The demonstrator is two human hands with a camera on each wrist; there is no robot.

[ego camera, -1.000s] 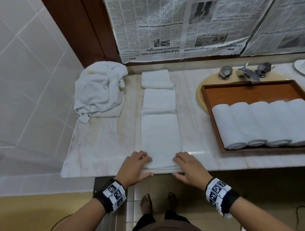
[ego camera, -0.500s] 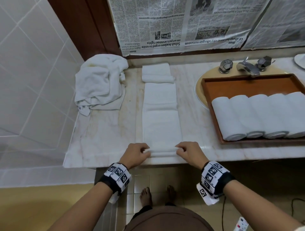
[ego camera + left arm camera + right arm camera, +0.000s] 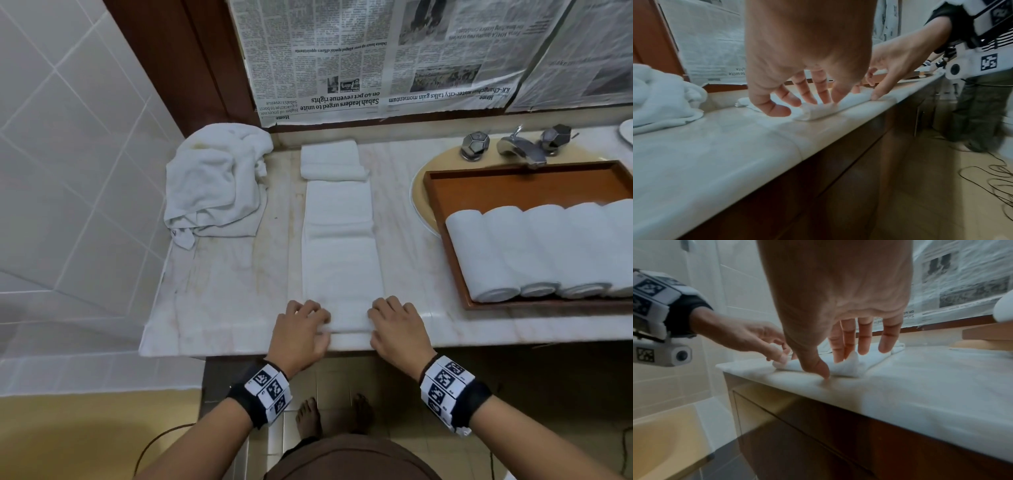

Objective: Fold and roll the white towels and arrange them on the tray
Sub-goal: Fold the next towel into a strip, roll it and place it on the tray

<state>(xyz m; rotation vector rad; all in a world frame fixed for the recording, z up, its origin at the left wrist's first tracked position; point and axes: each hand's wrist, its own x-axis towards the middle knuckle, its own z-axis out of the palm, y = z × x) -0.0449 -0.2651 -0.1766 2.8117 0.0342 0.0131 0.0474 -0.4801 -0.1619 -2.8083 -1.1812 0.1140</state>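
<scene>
A long folded white towel (image 3: 339, 260) lies lengthwise on the marble counter (image 3: 222, 301). Its near end is turned into a small roll (image 3: 347, 325) at the counter's front edge. My left hand (image 3: 301, 329) holds the roll's left end with its fingers arched over it. My right hand (image 3: 394, 325) holds the right end. In the right wrist view the thumb sits on the near side of the roll (image 3: 849, 365) and the fingers on the far side. The left wrist view shows fingertips on top of the roll (image 3: 824, 110). Several rolled towels (image 3: 534, 246) lie side by side on the brown wooden tray (image 3: 513, 185).
A crumpled heap of white towels (image 3: 215, 185) sits at the back left by the tiled wall. A small folded towel (image 3: 330, 159) lies just beyond the long one. The tray rests over the basin under a chrome tap (image 3: 520, 147). Cables trail on the floor.
The flat near end of the towel has been lifted, turned over and become a small roll. Both hands have moved forward with it, away from the counter's edge.
</scene>
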